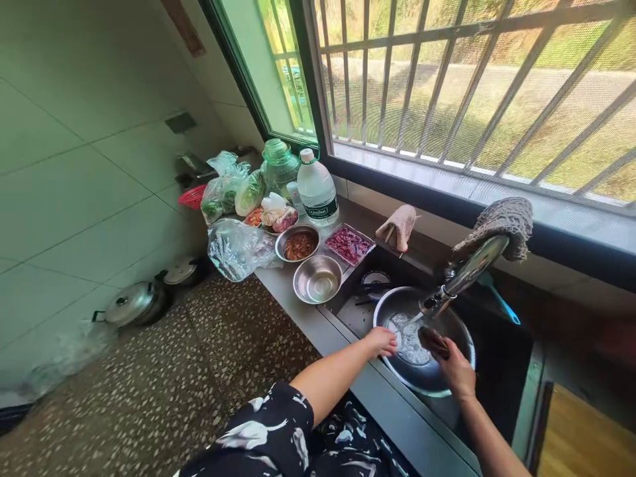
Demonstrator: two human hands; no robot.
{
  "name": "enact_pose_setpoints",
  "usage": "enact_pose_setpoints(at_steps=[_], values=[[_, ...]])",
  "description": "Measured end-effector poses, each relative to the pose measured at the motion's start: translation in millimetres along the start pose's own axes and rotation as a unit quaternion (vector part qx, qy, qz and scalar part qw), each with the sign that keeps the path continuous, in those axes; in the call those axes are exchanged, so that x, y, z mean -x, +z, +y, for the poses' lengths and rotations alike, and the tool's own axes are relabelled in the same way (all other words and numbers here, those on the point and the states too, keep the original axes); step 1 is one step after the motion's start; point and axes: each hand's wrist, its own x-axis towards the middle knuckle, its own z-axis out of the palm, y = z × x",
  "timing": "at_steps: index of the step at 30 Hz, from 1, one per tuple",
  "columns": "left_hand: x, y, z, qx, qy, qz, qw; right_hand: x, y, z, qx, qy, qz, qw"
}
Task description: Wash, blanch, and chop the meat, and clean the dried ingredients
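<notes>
A large steel bowl (447,381) sits in the sink (501,371) under the tap (464,275), with water running into it. My left hand (381,341) rests on the bowl's near-left rim and seems to pinch something small and white. My right hand (454,371) is over the bowl's right side, shut on a dark brown piece of food (433,341) held in the water stream.
On the counter to the left stand an empty steel bowl (318,278), a bowl of brown strips (298,245), a tray of red pieces (348,244), a water bottle (318,192), and bagged vegetables (231,189). Cloths hang on the tap and sill. Pots (134,303) stand by the wall.
</notes>
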Motion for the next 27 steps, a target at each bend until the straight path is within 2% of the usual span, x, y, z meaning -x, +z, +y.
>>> enact_pose_setpoints(at_steps=[2,5,8,10,12,14,17,20,22,24,27], values=[[1,7.4,-5,0.096,-0.069,-0.066,0.991,10,-11,-7,-0.002,-0.104,0.016,0.994],[6,19.7,-10,0.199,-0.161,-0.202,0.945,23,-38,-24,-0.019,-0.242,0.036,0.969],[13,34.3,-8,0.243,-0.185,-0.332,0.892,31,-62,-42,-0.033,-0.323,0.039,0.945],[17,42.7,-6,0.277,-0.174,-0.367,0.871,34,-74,-49,-0.038,-0.338,0.032,0.94],[22,48.2,-8,0.307,-0.15,-0.376,0.861,36,-83,-53,-0.034,-0.329,0.001,0.944],[28,51.0,-14,0.323,-0.124,-0.377,0.859,37,-92,-57,-0.025,-0.306,-0.056,0.95],[38,52.1,-27,0.362,-0.067,-0.333,0.868,38,-106,-68,-0.041,-0.292,-0.146,0.944],[44,48.9,-33,0.39,-0.032,-0.284,0.875,38,-117,-79,-0.091,-0.313,-0.169,0.93],[47,42.9,-33,0.379,-0.028,-0.285,0.88,35,-121,-74,-0.133,-0.303,-0.158,0.93],[50,33.3,-33,0.363,-0.011,-0.285,0.887,30,-123,-54,-0.181,-0.227,-0.149,0.945],[57,11.9,-32,0.338,0.021,-0.275,0.9,19,-117,-12,-0.184,-0.005,-0.151,0.971]])
